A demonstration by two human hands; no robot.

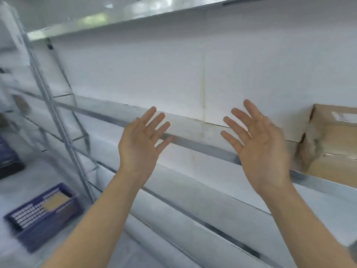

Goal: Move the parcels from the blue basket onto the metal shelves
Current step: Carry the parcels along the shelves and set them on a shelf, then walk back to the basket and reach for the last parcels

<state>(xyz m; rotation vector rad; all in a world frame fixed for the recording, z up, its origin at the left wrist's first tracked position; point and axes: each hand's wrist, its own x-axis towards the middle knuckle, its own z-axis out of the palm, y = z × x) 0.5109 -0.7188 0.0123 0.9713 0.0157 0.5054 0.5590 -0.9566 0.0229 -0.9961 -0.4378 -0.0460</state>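
A: Parcels, where are they now? One brown parcel [332,140] sits on the metal shelf [193,141], far right; another brown one [56,201] is down in the blue basket [38,223] on the floor, lower left.

B: Hands?

A: Left hand [140,144] and right hand [259,147] both spread wide, palms up, holding nothing, raised in front of the shelf edge.

B: Risks?

A: Basket's low and off to the left, so a rushed bend and one-handed grab could drop the parcel. Shelf lip could also catch it going in.
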